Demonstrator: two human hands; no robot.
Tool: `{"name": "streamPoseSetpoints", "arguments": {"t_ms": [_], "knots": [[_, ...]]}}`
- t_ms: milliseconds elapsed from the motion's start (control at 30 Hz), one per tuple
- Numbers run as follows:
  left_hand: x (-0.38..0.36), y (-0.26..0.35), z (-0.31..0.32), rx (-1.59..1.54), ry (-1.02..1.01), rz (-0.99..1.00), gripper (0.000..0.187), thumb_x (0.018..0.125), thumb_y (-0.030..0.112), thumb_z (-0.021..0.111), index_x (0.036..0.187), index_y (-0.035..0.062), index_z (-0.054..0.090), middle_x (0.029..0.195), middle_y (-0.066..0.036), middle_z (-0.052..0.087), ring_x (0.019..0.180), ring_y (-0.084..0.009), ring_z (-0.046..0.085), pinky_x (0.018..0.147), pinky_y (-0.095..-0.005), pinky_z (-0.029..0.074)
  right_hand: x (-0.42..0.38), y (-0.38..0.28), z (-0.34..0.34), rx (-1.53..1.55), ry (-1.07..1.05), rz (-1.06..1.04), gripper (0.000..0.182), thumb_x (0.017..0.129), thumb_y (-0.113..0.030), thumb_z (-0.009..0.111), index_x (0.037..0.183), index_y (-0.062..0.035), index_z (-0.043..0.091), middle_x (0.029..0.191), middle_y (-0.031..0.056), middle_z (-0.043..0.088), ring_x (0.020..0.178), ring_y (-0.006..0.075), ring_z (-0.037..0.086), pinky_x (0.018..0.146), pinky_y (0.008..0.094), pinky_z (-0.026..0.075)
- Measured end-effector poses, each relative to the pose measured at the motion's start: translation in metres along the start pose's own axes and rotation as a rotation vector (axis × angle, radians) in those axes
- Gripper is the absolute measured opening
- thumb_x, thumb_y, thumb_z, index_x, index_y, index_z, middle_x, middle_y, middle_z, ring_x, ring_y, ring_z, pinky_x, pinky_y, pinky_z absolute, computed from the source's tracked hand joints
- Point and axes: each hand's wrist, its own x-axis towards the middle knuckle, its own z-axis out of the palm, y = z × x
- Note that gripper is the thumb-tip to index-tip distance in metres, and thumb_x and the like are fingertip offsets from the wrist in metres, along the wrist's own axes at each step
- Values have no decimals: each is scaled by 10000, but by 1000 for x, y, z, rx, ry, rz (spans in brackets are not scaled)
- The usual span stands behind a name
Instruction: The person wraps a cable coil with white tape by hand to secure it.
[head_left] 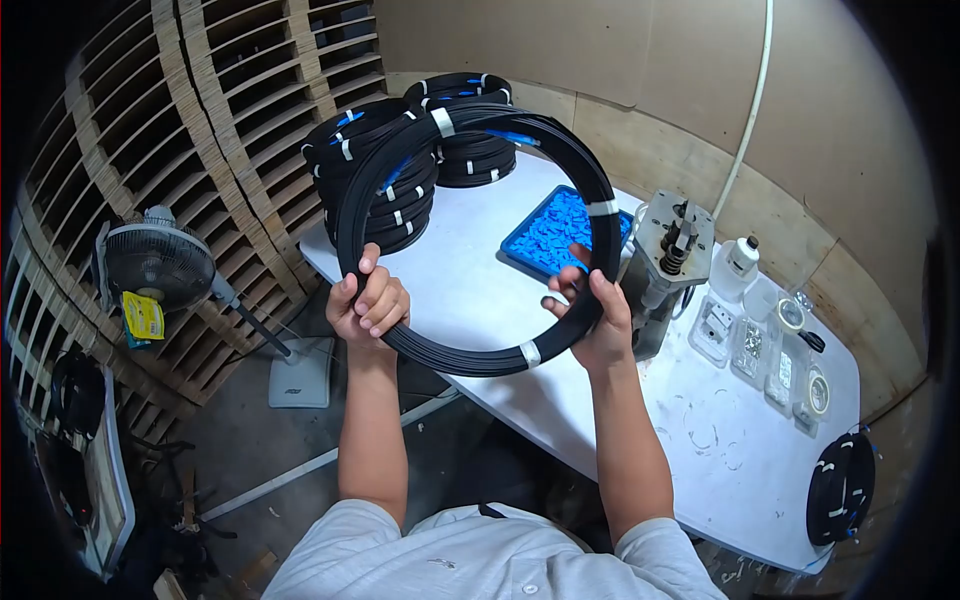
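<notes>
A large coil of black cable [458,358] is held up in front of me above the white table, tied with white bands and with blue connectors showing along its upper part. My left hand [372,302] wraps its fingers round the coil's lower left side. On the lower right side, my right hand [606,318] grips the coil with the thumb in front; its fingers are loosely curled inside the ring. Beyond the ring lies a blue tray [516,259] filled with small blue plastic pieces.
Stacked black cable coils [405,218] stand at the table's [460,285] back left. A metal press [668,240] is right of the tray. Farther right are a white bottle [740,262] and clear containers [750,345]. Another coil [840,487] lies front right; a fan [160,262] stands left.
</notes>
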Motion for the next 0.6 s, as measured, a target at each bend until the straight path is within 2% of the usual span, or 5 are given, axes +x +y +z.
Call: {"name": "streamPoseSetpoints", "arguments": {"t_ms": [133, 433, 500, 567, 600], "knots": [[0, 2, -4, -7, 14, -32, 176, 956, 111, 585, 1023, 28, 445, 608, -31, 510, 449, -92, 534, 403, -213, 506, -1, 2, -12, 184, -170, 51, 258, 932, -159, 637, 1167, -104, 546, 664, -1, 492, 529, 128, 485, 549, 314, 460], [8, 1, 0, 170, 131, -97, 228, 937, 160, 597, 1068, 16, 478, 670, -55, 568, 551, -142, 602, 484, -288, 544, -17, 1, 2, 76, -40, -109, 202, 868, -46, 593, 1020, -81, 464, 627, -1, 399, 468, 117, 419, 471, 297, 406], [20, -6, 8, 869, 871, 61, 283, 952, 200, 609, 1149, 9, 537, 898, -115, 645, 719, -188, 662, 566, -310, 558, -28, 6, 17, -28, 21, -267, 214, 847, -47, 609, 978, -43, 441, 655, 29, 442, 477, 125, 461, 466, 298, 429], [23, -9, -14, 1173, 1002, 279, 305, 966, 197, 643, 1212, 31, 573, 1101, -89, 650, 1014, -170, 628, 893, -340, 493, -35, 19, 25, -254, 84, -400, 228, 830, -6, 625, 965, -35, 444, 717, 50, 523, 494, 124, 506, 471, 282, 447], [24, -14, -6, 1199, 942, 280, 286, 979, 214, 626, 1196, 31, 593, 1105, -85, 655, 1044, -164, 614, 931, -344, 465, -36, 27, 29, -318, 140, -456, 246, 817, 21, 664, 954, -27, 465, 759, 60, 572, 536, 120, 549, 476, 275, 459]]}}
